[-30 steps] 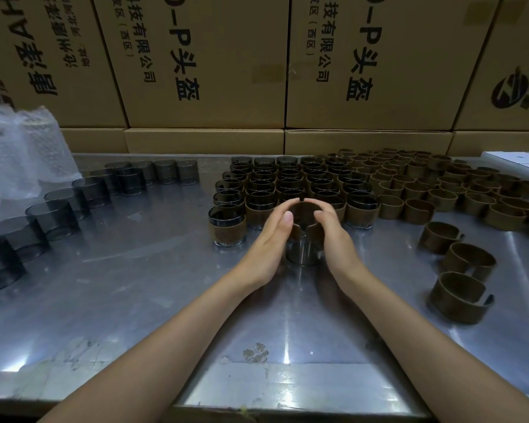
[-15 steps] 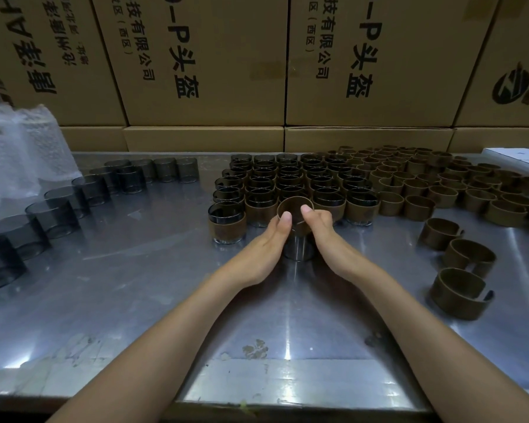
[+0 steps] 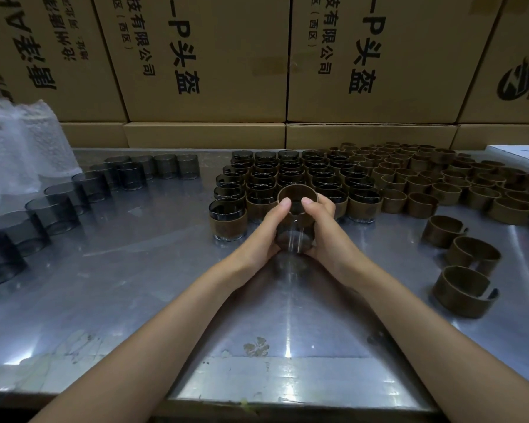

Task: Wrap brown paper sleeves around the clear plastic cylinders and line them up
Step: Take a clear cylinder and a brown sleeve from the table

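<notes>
Your left hand [image 3: 264, 230] and right hand [image 3: 326, 228] are both curled round one clear plastic cylinder [image 3: 293, 239], which stands on the steel table [image 3: 135, 285] between your palms. Both thumbs press the near rim of a brown paper sleeve [image 3: 297, 198] that sits high on the cylinder, over its upper part only, while clear wall shows below your fingers. That hold probably keeps the cylinder from sliding while you work the sleeve down; it seems only part seated.

Just beyond your fingertips stands the block of finished wrapped cylinders [image 3: 287, 178], set in close rows, so this one likely joins the near row with a short push. Right of your grip lie the loose sleeves [image 3: 440, 181], with three [image 3: 464, 270] apart and nearer you. Left of it, bare cylinders [image 3: 55, 203] curve away in a line, within the left hand's reach.
</notes>
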Action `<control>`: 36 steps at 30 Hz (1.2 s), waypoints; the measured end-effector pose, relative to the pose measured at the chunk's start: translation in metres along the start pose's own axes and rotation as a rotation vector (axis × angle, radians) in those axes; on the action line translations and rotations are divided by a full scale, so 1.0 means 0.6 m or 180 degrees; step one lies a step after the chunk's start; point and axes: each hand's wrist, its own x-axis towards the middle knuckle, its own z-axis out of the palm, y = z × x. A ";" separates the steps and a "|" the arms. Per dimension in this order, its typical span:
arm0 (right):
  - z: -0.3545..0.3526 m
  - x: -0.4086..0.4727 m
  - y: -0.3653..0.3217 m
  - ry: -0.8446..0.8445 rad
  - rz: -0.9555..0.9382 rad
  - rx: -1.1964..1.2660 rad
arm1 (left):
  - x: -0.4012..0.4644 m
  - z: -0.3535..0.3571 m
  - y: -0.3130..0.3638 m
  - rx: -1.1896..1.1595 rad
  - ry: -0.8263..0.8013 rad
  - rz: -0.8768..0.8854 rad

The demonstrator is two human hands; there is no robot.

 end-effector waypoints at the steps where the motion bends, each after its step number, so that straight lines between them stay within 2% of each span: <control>1: -0.001 0.000 0.000 -0.0010 0.0007 0.0022 | 0.001 0.002 0.001 -0.0053 0.0002 -0.0006; 5: 0.001 -0.001 0.000 0.0005 0.0070 0.0163 | 0.005 0.005 -0.007 -0.0075 0.0419 -0.0146; 8: 0.002 0.001 0.001 0.0045 0.0041 0.0200 | 0.007 0.004 -0.011 -0.0045 0.0525 -0.0174; 21: -0.004 0.005 0.009 -0.0012 -0.0083 0.0199 | 0.005 0.000 -0.006 -0.0186 0.0449 0.0190; 33: -0.001 -0.002 -0.001 0.0057 -0.0091 0.0491 | -0.001 0.001 0.001 -0.0349 0.0365 0.0164; 36: -0.002 0.000 -0.001 0.0205 -0.0122 0.0566 | -0.003 0.004 0.005 -0.0456 0.0551 0.0073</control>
